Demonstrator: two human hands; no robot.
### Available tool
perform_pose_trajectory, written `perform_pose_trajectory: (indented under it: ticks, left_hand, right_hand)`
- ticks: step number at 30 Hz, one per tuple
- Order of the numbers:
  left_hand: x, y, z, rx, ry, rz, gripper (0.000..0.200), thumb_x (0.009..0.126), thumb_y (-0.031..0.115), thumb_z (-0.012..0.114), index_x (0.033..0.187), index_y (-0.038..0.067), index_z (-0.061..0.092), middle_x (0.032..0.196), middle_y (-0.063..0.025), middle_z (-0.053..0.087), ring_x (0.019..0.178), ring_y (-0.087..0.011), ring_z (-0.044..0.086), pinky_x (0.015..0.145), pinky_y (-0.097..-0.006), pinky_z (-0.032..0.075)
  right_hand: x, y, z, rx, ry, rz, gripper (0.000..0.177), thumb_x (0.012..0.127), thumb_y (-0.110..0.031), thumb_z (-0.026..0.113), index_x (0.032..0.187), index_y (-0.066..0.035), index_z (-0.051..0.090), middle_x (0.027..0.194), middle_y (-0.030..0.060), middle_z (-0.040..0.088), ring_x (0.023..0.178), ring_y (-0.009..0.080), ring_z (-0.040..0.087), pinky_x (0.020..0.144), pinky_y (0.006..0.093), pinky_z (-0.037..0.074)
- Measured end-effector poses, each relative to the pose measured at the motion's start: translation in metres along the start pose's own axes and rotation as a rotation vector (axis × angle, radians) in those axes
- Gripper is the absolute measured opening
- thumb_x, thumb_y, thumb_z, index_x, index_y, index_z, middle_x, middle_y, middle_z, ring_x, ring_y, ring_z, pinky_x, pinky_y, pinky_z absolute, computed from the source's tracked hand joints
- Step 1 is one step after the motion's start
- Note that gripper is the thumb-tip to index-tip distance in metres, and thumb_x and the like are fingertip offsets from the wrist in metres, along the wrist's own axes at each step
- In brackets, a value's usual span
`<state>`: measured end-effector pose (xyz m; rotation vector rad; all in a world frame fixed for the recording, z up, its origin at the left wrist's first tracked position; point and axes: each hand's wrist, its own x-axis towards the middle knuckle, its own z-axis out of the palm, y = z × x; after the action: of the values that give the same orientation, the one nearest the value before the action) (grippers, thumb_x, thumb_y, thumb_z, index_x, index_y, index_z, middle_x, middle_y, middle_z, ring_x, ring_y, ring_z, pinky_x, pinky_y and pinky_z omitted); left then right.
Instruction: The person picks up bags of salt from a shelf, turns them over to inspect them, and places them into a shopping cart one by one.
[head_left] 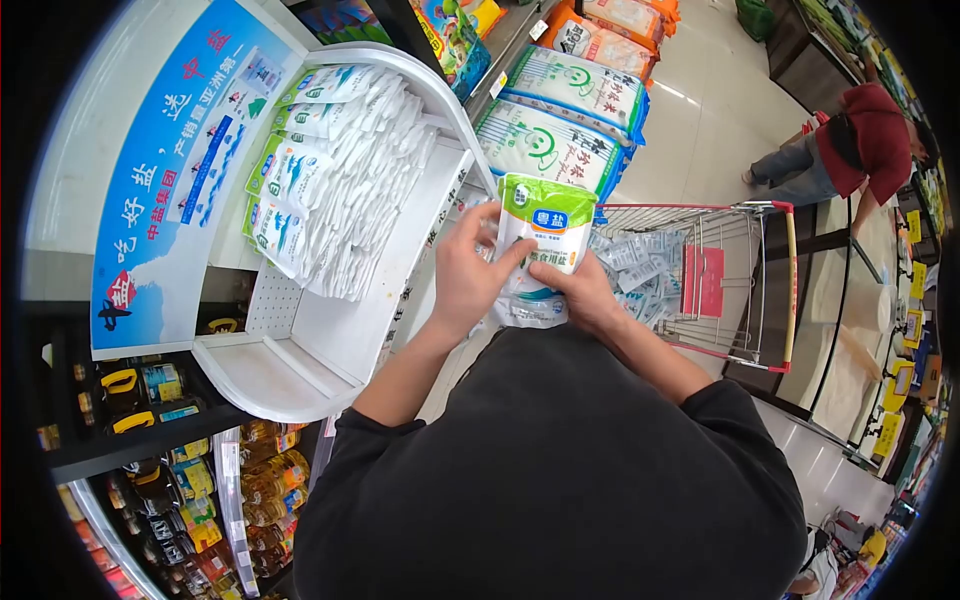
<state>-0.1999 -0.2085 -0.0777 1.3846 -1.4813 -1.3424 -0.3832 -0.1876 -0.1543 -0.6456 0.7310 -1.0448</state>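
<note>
Between my hands is a green-and-white bag of salt (547, 217), held upright in front of my chest with its printed front facing me. My left hand (468, 268) grips its left edge, thumb pressed on the front and fingers curled behind. From the right, my right hand (588, 292) clasps the lower part, its thumb lying across the front and its other fingers hidden. Beyond the bag, a wire shopping cart (741, 285) carries a heap of small white-and-blue packets (640, 268).
A white display stand (270, 375) on the left holds rows of similar salt bags (350, 200). Large rice sacks (545, 147) lie stacked ahead. Oil bottles (275, 480) fill shelves at lower left. A person in a red shirt (870, 140) stands beyond the cart.
</note>
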Motion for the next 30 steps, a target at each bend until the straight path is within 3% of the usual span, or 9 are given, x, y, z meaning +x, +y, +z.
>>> perform_pose_trajectory:
  ticks: [4, 6, 10, 14, 17, 19, 23, 28, 30]
  left_hand:
    - [0.018, -0.027, 0.027, -0.071, 0.421, 0.406, 0.071, 0.082, 0.025, 0.092, 0.135, -0.004, 0.055, 0.122, -0.0165, 0.07, 0.117, -0.0249, 0.066, 0.105, -0.0449, 0.049]
    - [0.023, -0.038, 0.027, -0.316, -0.009, 0.186, 0.07, 0.082, 0.024, 0.091, 0.136, -0.002, 0.056, 0.117, -0.0123, 0.07, 0.114, -0.0246, 0.066, 0.105, -0.0436, 0.049]
    - [0.038, -0.044, -0.012, -0.11, -0.168, 0.19, 0.063, 0.084, 0.022, 0.089, 0.134, 0.0, 0.058, 0.118, -0.0097, 0.071, 0.108, -0.0226, 0.068, 0.1, -0.0387, 0.052]
    - [0.095, -0.011, -0.115, -0.055, 0.268, 0.39, 0.049, 0.085, 0.027, 0.088, 0.12, 0.0, 0.066, 0.107, -0.0116, 0.075, 0.096, -0.0176, 0.072, 0.084, -0.0329, 0.057]
    - [0.124, 0.03, -0.195, 0.629, 0.796, 0.416, 0.052, 0.084, 0.031, 0.086, 0.117, -0.006, 0.07, 0.097, -0.0185, 0.078, 0.09, -0.0274, 0.077, 0.08, -0.0367, 0.058]
    - [0.153, 0.039, -0.236, 0.297, 0.74, 0.15, 0.061, 0.089, 0.026, 0.082, 0.122, -0.02, 0.06, 0.098, -0.0257, 0.074, 0.078, -0.0263, 0.078, 0.067, -0.0334, 0.061]
    - [0.189, 0.026, -0.267, -0.092, 0.676, 0.042, 0.052, 0.088, 0.022, 0.082, 0.113, -0.02, 0.064, 0.086, -0.022, 0.073, 0.074, -0.0269, 0.077, 0.059, -0.0353, 0.059]
    - [0.231, -0.024, -0.297, 0.6, 1.121, 0.27, 0.051, 0.08, 0.018, 0.086, 0.102, -0.021, 0.063, 0.097, -0.0282, 0.072, 0.076, -0.0331, 0.077, 0.058, -0.0371, 0.061]
    - [0.225, -0.015, -0.292, 0.204, 0.99, 0.258, 0.045, 0.083, 0.012, 0.083, 0.111, -0.018, 0.063, 0.105, -0.0277, 0.072, 0.088, -0.0317, 0.076, 0.063, -0.0368, 0.064]
  right_hand:
    - [-0.003, -0.004, -0.004, -0.154, 0.081, -0.041, 0.049, 0.089, -0.004, 0.08, 0.133, 0.001, 0.06, 0.123, 0.0113, 0.071, 0.109, 0.0199, 0.071, 0.094, 0.0365, 0.058]
    - [-0.004, -0.002, -0.003, -0.162, -0.012, -0.06, 0.048, 0.088, -0.004, 0.081, 0.131, 0.001, 0.061, 0.122, 0.012, 0.072, 0.108, 0.0199, 0.071, 0.093, 0.036, 0.058]
    - [-0.004, 0.002, -0.004, -0.207, 0.009, -0.067, 0.047, 0.087, -0.004, 0.081, 0.13, 0.003, 0.062, 0.12, 0.0129, 0.073, 0.107, 0.0207, 0.072, 0.094, 0.0359, 0.058]
    - [-0.013, -0.003, -0.005, -0.205, 0.027, -0.051, 0.047, 0.087, -0.003, 0.08, 0.13, 0.004, 0.062, 0.12, 0.0138, 0.073, 0.108, 0.0216, 0.072, 0.095, 0.0357, 0.057]
    - [-0.017, 0.0, -0.007, -0.16, 0.012, -0.041, 0.048, 0.087, -0.002, 0.08, 0.131, 0.003, 0.061, 0.123, 0.0139, 0.072, 0.109, 0.0226, 0.072, 0.095, 0.0363, 0.057]
    - [-0.02, 0.0, -0.007, -0.124, 0.019, -0.033, 0.049, 0.087, -0.002, 0.079, 0.132, 0.003, 0.06, 0.124, 0.0139, 0.072, 0.11, 0.0229, 0.071, 0.095, 0.0365, 0.057]
    - [-0.021, -0.002, -0.011, -0.07, 0.018, -0.044, 0.052, 0.087, -0.001, 0.079, 0.134, 0.003, 0.058, 0.125, 0.0142, 0.071, 0.111, 0.0237, 0.071, 0.097, 0.0378, 0.057]
    - [-0.031, -0.004, -0.015, -0.054, 0.036, -0.028, 0.052, 0.087, -0.001, 0.079, 0.135, 0.003, 0.058, 0.127, 0.0139, 0.071, 0.113, 0.024, 0.07, 0.1, 0.0386, 0.056]
    - [-0.031, -0.004, -0.018, -0.059, 0.018, -0.062, 0.053, 0.087, -0.003, 0.08, 0.135, 0.002, 0.058, 0.128, 0.0137, 0.07, 0.114, 0.024, 0.07, 0.1, 0.0386, 0.055]
